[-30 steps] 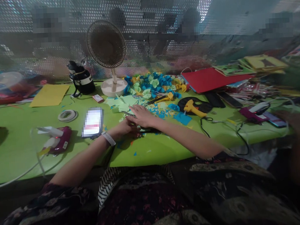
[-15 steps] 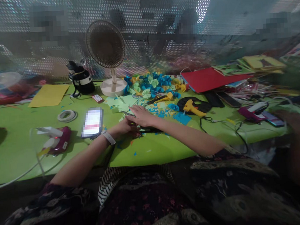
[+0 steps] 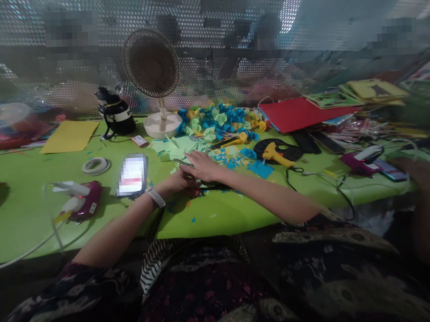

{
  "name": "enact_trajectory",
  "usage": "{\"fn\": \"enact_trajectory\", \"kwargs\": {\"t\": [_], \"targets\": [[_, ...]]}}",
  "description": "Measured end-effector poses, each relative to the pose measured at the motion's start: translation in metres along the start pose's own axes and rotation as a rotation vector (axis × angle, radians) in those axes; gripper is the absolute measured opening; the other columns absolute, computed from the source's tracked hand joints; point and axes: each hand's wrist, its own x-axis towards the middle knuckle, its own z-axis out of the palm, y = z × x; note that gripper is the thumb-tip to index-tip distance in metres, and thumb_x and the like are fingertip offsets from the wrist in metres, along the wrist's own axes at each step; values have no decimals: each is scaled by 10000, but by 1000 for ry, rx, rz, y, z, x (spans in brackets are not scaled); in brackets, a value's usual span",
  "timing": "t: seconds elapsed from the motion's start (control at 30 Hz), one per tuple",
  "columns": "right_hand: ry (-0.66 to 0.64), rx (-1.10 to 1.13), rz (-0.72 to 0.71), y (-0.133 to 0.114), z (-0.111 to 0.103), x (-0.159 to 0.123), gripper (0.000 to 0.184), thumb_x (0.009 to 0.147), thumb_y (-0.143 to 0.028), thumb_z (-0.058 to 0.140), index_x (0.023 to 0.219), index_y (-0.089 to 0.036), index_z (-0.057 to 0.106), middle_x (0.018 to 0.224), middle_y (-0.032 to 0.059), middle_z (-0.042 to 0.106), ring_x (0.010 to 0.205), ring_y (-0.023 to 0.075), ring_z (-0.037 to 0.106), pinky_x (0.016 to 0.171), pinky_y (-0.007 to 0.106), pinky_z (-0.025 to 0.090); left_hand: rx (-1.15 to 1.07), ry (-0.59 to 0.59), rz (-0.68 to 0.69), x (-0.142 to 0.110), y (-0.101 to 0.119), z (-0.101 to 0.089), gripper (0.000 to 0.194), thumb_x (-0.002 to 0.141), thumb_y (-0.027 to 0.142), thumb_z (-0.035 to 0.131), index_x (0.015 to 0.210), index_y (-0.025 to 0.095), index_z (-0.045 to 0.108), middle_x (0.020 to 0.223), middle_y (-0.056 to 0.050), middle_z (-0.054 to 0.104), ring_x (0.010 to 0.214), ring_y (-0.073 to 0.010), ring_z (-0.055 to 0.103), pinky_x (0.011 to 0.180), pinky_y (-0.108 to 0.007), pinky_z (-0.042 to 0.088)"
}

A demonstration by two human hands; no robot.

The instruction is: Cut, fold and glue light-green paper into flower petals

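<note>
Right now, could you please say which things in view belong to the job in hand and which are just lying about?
Likely in the job: green paper, paper scraps, folded paper, dark item (unclear) by the right hand.

Probably lying about: fan, bottle, lit phone, tape roll, yellow sheet.

The fan (image 3: 162, 125) is showing cream above a tabletop (image 3: 217, 220) that is gleaming lime green. Left of the fan, a bottle (image 3: 123, 126) is pairing black with a white band, and a sheet (image 3: 70, 136) is glowing yellow. Right of it, paper flowers (image 3: 231, 121) and scraps (image 3: 231, 156) are mixing blue, yellow and pale green (quite a medley), while a folder (image 3: 302, 113) is blazing red.
</note>
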Motion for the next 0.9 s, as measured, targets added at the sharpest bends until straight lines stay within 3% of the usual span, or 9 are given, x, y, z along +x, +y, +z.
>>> {"fn": "enact_trajectory", "kwargs": {"t": [0.9], "targets": [[9, -7, -9, 0, 2, -1, 694, 952, -589, 252, 1447, -112, 342, 1491, 186, 363, 1384, 331, 295, 1105, 477, 243, 83, 30, -15, 5, -3, 0, 153, 703, 107, 731, 777, 137, 600, 680, -40, 678, 612, -163, 666, 659, -342, 567]]}}
